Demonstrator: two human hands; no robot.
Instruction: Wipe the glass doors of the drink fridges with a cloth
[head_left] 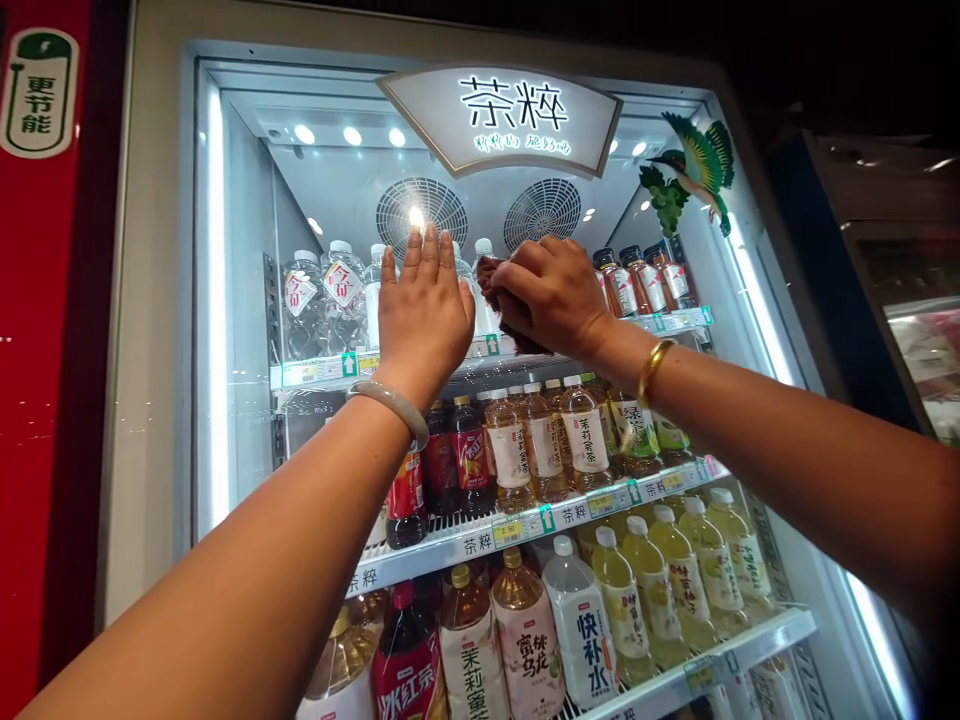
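Observation:
Against the glass door (247, 480) of a lit drinks fridge, my left hand (426, 310) lies flat with its fingers stretched upward; a pale bangle circles that wrist. My right hand (553, 298) is closed around a bunched dark brown cloth (501, 295) at the glass, just right of the left hand. A gold bangle (655, 372) is on the right wrist. Part of the cloth is hidden under the fingers. Behind the glass, clear water bottles (343, 305) stand left of my left hand, and dark-capped bottles (645, 280) stand right of my right hand.
A fan-shaped lit sign (510, 115) and a bird sticker (701, 165) are at the door's top. Lower shelves hold tea bottles (510, 445) and yellow drinks (649, 580). A red panel (37, 350) borders the left; another display case (926, 350) is at right.

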